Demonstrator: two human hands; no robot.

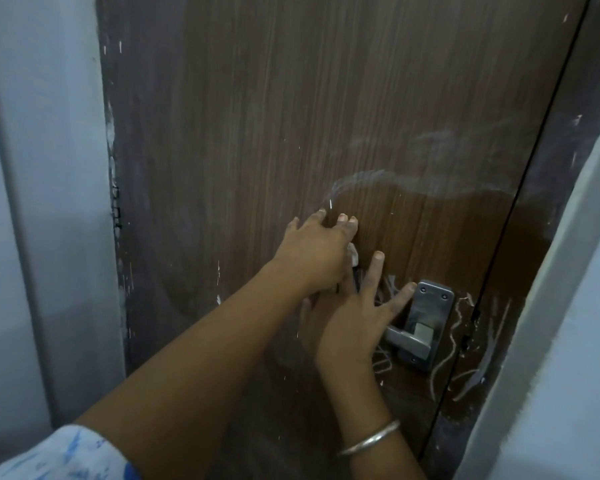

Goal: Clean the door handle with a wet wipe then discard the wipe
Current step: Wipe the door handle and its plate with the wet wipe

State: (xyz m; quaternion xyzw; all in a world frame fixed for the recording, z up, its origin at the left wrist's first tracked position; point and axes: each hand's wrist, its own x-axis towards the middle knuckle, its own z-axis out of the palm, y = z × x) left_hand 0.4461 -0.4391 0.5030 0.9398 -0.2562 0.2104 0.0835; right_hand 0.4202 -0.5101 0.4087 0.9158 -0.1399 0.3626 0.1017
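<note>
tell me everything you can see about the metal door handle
The grey brushed-metal lever door handle sits low on the right of the brown wood-grain door, near its closing edge. It has an upright rectangular backplate with screws at the top and at least one at the bottom, and a flat lever running leftwards, roughly level. The right hand, fingers spread, covers the lever's end; its index fingertip touches the plate's top corner. White scribbles and smears mark the door around it.
</note>
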